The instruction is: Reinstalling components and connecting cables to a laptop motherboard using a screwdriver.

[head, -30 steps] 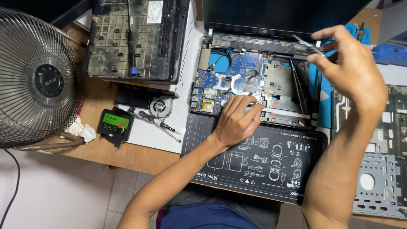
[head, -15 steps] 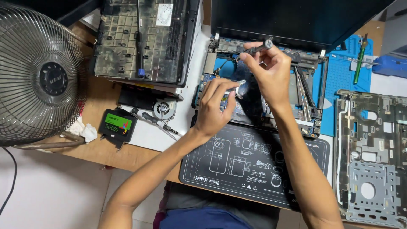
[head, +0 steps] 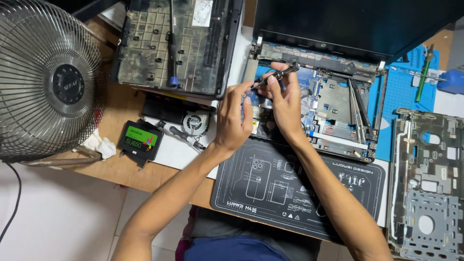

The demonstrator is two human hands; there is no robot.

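An opened laptop base [head: 333,104] with a blue circuit board lies on the bench, its dark screen [head: 353,21] folded back behind it. My right hand [head: 285,104] grips a slim dark screwdriver [head: 275,77] that slants down to the left over the board's left part. My left hand [head: 234,118] rests at the board's left edge, its fingertips pinching near the screwdriver's tip. The tip itself is hidden behind my fingers.
A black work mat [head: 295,191] lies in front of the laptop. A metal fan [head: 48,79] stands at left, a dusty bottom cover [head: 179,46] behind, a small drive [head: 139,140] and cooling fan [head: 195,123] between. A grey palmrest frame [head: 427,183] and blue mat [head: 401,92] sit at right.
My right hand has come down and left from the laptop's right rear to its left part, carrying the screwdriver. My left hand has shifted left to meet the tool's tip.
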